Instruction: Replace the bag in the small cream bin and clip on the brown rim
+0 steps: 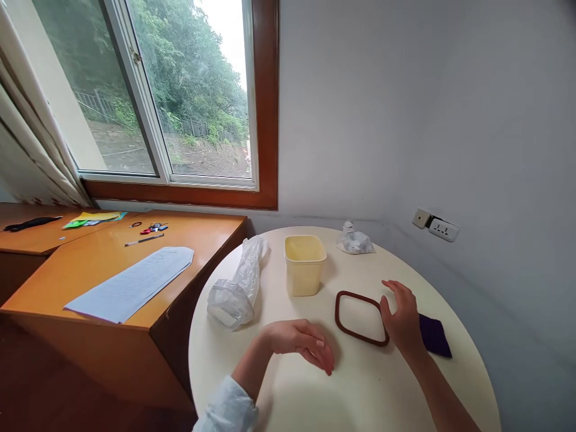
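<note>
My left hand [299,343] is above the near middle of the round table, wrist bent and fingers angled down to the right, with nothing visible in it. To the right, my right hand [400,315] has thumb and fingers apart, close to the right side of a brown rounded-square frame [337,311]; whether it touches the frame I cannot tell. The frame lies flat. Partly behind my right wrist is a dark purple folded piece [434,336], perhaps cloth. A pale yellow square bin [303,279] stands upright beyond my hands, its top uncovered.
A crumpled clear plastic bag [247,270] lies on the left of the round white table [342,402]. Another bunched bag [355,241] sits at the back. An orange-brown desk [211,228] at left holds papers [135,282], a pen [144,240] and keys [155,228]. Walls border the table behind.
</note>
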The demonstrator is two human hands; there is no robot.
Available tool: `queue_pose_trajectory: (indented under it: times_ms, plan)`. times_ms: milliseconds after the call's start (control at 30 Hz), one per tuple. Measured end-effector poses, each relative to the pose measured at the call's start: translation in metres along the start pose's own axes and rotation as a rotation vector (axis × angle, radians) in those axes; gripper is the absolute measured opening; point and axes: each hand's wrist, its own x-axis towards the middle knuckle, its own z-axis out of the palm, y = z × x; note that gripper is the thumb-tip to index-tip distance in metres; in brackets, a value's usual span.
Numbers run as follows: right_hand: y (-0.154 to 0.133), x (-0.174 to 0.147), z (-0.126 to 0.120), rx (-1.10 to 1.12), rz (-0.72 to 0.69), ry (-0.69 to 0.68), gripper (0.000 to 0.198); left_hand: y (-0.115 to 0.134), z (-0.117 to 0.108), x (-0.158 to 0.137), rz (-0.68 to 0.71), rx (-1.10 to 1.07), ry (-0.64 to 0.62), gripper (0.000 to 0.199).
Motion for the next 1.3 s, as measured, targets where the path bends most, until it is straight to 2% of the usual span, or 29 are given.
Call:
queue_pose_trajectory:
  times_ms: [100, 167, 267, 333, 400, 467, 533, 600, 733, 833, 933, 1067, 1133, 1233, 1300]
  plan:
    - [-0.014, -0.005, 0.008, 0.046, -0.036, 0.01, 0.028, 0.029, 0.002, -0.034, -0.036, 0.115, 0.041, 0.033]
    - [-0.019, -0.009, 0.012, 0.067, -0.05, -0.001, 0.026, 0.05, -0.001, -0.057, -0.003, 0.193, 0.165, 0.035]
    - [-0.025, -0.015, 0.017, 0.091, -0.084, -0.04, 0.025, 0.075, -0.017, -0.08, 0.104, 0.32, 0.53, 0.033]
    - [-0.027, -0.018, 0.019, 0.103, -0.106, -0.054, 0.025, 0.082, -0.034, -0.085, 0.131, 0.414, 0.849, 0.034]
    - [-0.028, -0.02, 0.021, 0.115, -0.121, -0.052, 0.025, 0.08, -0.053, -0.085, 0.102, 0.515, 1.172, 0.044]
    - [-0.03, -0.021, 0.021, 0.126, -0.132, -0.054, 0.024, 0.07, -0.071, -0.082, 0.065, 0.533, 1.311, 0.069]
    - [-0.032, -0.023, 0.022, 0.139, -0.15, -0.058, 0.024, 0.055, -0.084, -0.079, 0.017, 0.52, 1.38, 0.084]
    - [-0.034, -0.024, 0.022, 0.152, -0.168, -0.062, 0.024, 0.037, -0.092, -0.077, -0.002, 0.437, 1.403, 0.085]
    - [-0.042, -0.028, 0.024, 0.188, -0.203, -0.072, 0.024, 0.008, -0.098, -0.076, -0.008, 0.326, 1.353, 0.064]
    - [-0.052, -0.033, 0.029, 0.248, -0.239, -0.127, 0.025, 0.002, -0.097, -0.078, -0.025, 0.344, 1.326, 0.044]
    - [-0.07, -0.039, 0.033, 0.347, -0.257, -0.258, 0.028, 0.008, -0.09, -0.082, -0.035, 0.369, 1.27, 0.032]
    - [-0.105, -0.042, 0.04, 0.416, -0.257, -0.445, 0.047, 0.029, -0.061, -0.09, -0.025, 0.392, 1.16, 0.039]
    - [-0.125, -0.044, 0.046, 0.44, -0.246, -0.498, 0.061, 0.04, -0.039, -0.091, -0.032, 0.385, 1.041, 0.046]
    - [-0.151, -0.048, 0.057, 0.495, -0.293, -0.497, 0.076, 0.048, -0.009, -0.088, -0.015, 0.245, 0.84, 0.064]
    - [-0.164, -0.051, 0.062, 0.532, -0.33, -0.458, 0.079, 0.049, 0.005, -0.084, 0.04, 0.109, 0.806, 0.07]
